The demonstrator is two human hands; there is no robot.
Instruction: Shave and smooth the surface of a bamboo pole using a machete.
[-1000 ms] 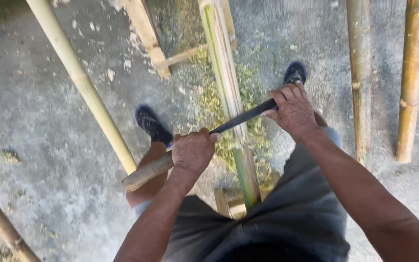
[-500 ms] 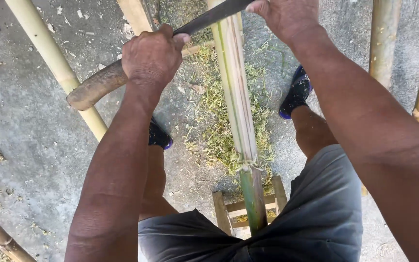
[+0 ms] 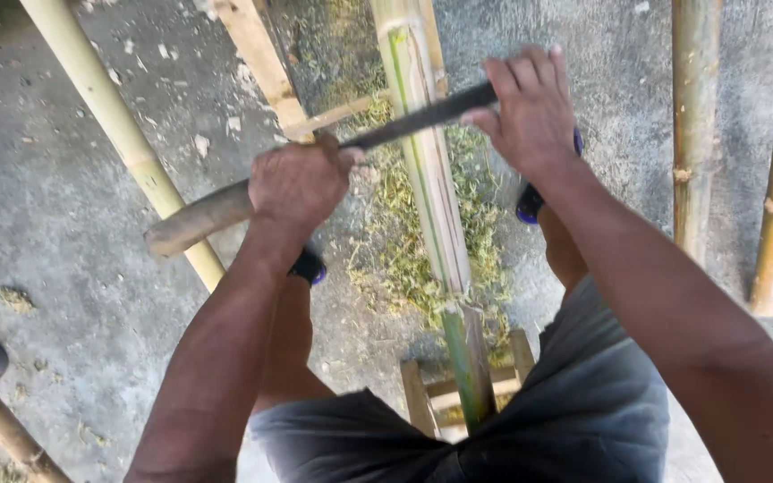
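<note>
Two bamboo poles (image 3: pixel 695 134) right; shavings (image 3: pixel 404 250) under scraped bamboo (image 3: pixel 427 161).

A single head-worn camera looks steeply down past the person's own arms and lap to the concrete floor (image 3: pixel 64 233). It sits close: the forearms fill the lower frame, with the left hand (image 3: pixel 301 183) and right hand (image 3: pixel 530 112) in the upper middle. The bamboo pole (image 3: pixel 427 179) runs away from the viewer, up the frame's centre.

Blade (image 3: pixel 418 118) across bamboo pole (image 3: pixel 427 179); shavings (image 3: pixel 404 259) beneath; loose poles (image 3: pixel 118 134) left, right.
</note>
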